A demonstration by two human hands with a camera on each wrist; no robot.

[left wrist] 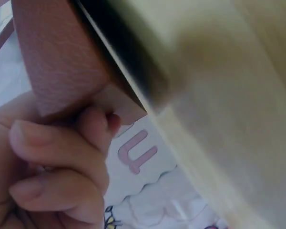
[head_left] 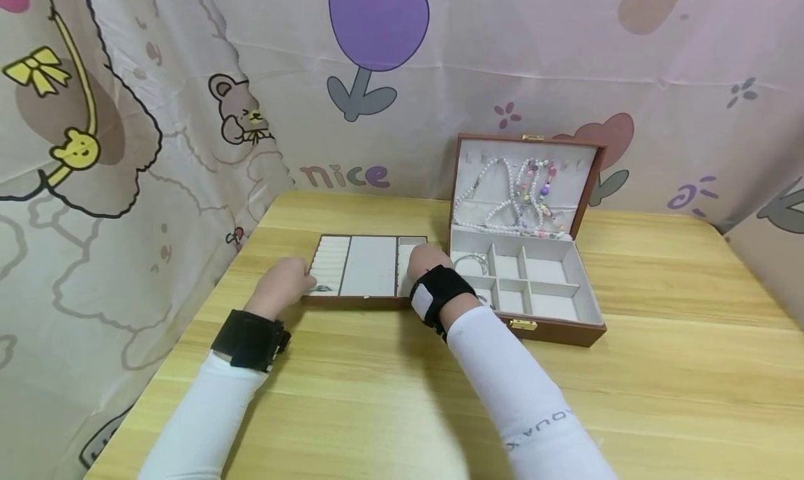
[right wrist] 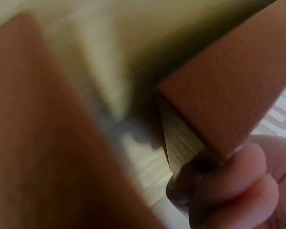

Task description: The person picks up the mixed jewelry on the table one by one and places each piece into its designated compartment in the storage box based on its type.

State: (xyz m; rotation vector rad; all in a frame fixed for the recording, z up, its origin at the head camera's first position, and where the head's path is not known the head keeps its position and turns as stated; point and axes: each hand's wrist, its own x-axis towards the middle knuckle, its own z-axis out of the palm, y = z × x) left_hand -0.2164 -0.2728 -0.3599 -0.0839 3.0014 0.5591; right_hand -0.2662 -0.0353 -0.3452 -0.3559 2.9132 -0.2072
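A shallow brown jewelry tray (head_left: 373, 267) is held between both hands, just over or on the table. Its light lining has ring rolls at left, a flat middle panel and a narrow compartment at right. My left hand (head_left: 280, 285) grips the left end; in the left wrist view its curled fingers hold the leather-look side (left wrist: 62, 62) at a corner. At the opposite end, my right hand (head_left: 428, 258) grips the tray, fingers bent under its brown side (right wrist: 229, 86) in the right wrist view. A small silvery piece (head_left: 323, 288) lies on the ring rolls.
Close to the right hand stands an open brown jewelry box (head_left: 553, 331) with several compartments and a gold clasp (head_left: 523, 324). Pearl and bead necklaces (head_left: 510, 180) hang inside its raised lid. A bracelet (head_left: 472, 259) lies in a left compartment. Behind the wooden table (head_left: 352, 396) hangs a printed curtain (head_left: 276, 40).
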